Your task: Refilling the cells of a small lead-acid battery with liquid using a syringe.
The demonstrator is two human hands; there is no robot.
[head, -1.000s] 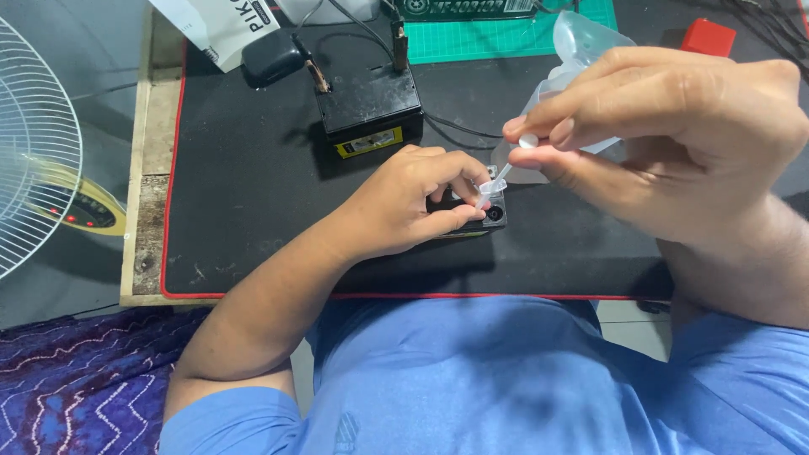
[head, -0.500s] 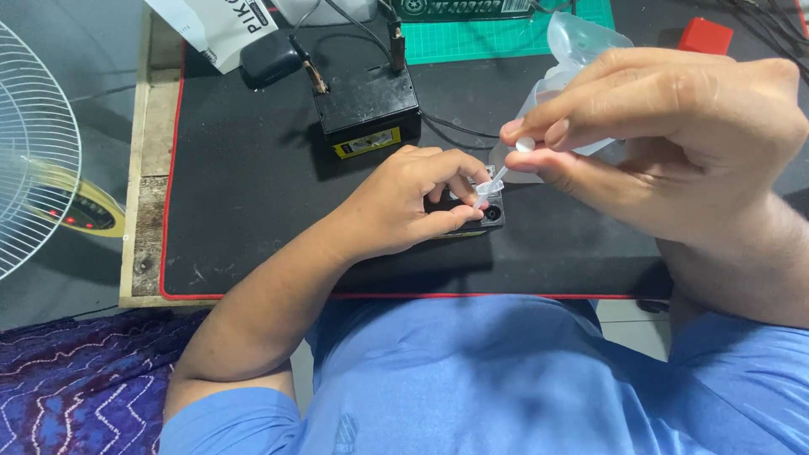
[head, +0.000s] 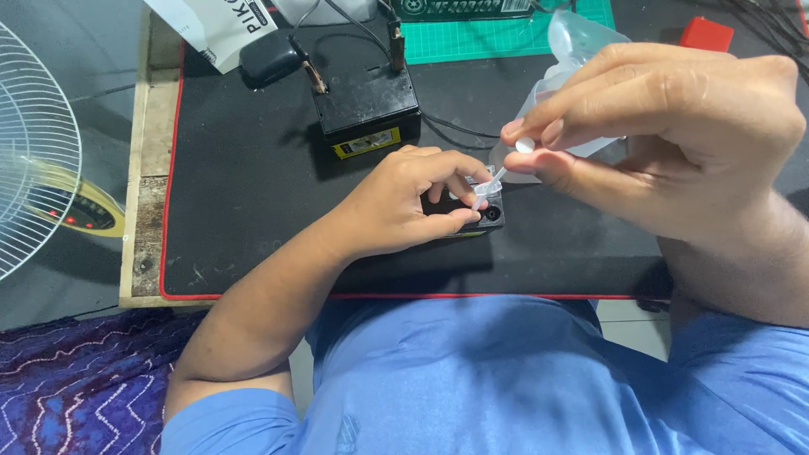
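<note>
My left hand (head: 404,202) rests on the black mat (head: 244,194) and pins a small black device (head: 489,216) with its fingertips. Above and to the right, my right hand (head: 666,126) pinches a clear squeeze bottle (head: 573,42) with a thin white nozzle (head: 495,177). The nozzle tip points down at the top of the small device, right beside my left fingertips. The bottle's body is mostly hidden behind my right fingers.
A black box-shaped battery (head: 366,105) with two clips and wires stands behind my left hand. A green cutting mat (head: 497,38) and a red block (head: 706,34) lie at the back. A white fan (head: 34,152) stands left of the table.
My right hand and the bottle have shifted slightly, keeping the nozzle tip at the small device. My left hand holds its place.
</note>
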